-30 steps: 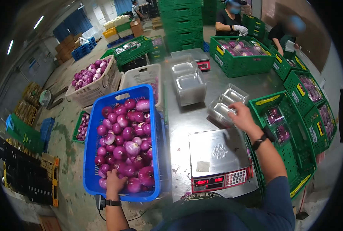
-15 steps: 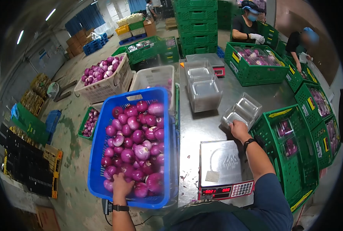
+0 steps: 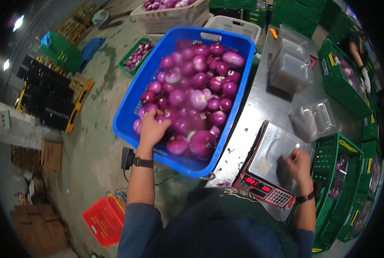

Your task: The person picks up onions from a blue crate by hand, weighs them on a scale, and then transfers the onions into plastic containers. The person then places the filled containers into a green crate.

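Note:
A blue basket [image 3: 125, 118] full of red onions [image 3: 199, 99] stands at the centre. My left hand [image 3: 154, 128] is inside its near left part, fingers spread over and touching the onions; whether one is gripped is hard to see. My right hand [image 3: 298, 162] hovers over the right side of the metal scale [image 3: 269, 148], its fingers bent and blurred. Beyond the scale, an open clear plastic container [image 3: 314, 120] lies on the metal table [image 3: 239, 151]. Farther back stand stacked clear containers [image 3: 290, 71].
Green crates [image 3: 345, 150] with packed onions line the right side. A co-worker's gloved hand [image 3: 366, 81] shows at the far right. White crates [image 3: 243, 29] stand behind the blue basket. On the floor at lower left lies a red crate [image 3: 103, 221].
The view has turned and shifted. My right hand has let go of the clear container and moved back over the scale. My left hand remains among the onions.

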Tool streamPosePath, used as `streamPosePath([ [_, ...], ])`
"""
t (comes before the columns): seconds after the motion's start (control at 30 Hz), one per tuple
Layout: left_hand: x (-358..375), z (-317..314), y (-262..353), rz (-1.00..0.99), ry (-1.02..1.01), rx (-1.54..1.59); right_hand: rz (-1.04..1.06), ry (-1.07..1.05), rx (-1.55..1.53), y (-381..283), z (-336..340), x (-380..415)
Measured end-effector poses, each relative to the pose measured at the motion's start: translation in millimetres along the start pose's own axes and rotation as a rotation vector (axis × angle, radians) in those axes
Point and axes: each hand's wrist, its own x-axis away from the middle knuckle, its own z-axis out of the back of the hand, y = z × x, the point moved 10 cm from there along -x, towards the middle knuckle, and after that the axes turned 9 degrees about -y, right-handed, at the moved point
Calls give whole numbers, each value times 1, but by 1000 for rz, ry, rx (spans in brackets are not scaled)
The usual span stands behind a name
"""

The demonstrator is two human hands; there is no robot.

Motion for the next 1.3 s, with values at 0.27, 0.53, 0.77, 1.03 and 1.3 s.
streamPosePath([
  [0.27, 64, -35, 108, -146, -495, 1199, 280, -87, -260, -171, -3, 46],
  [0.53, 144, -64, 226, -627, -696, 660, 554, 42, -767, -245, -13, 36],
  [0.77, 11, -40, 93, -284, -443, -457, 10, 149, -1318, -148, -35, 46],
  [1.03, -14, -94, 57, -253, -686, -557, -81, 227, -1275, -119, -38, 57],
  [1.3, -32, 12, 26, -17, -563, 858, -95, 280, -1294, -106, -37, 56],
])
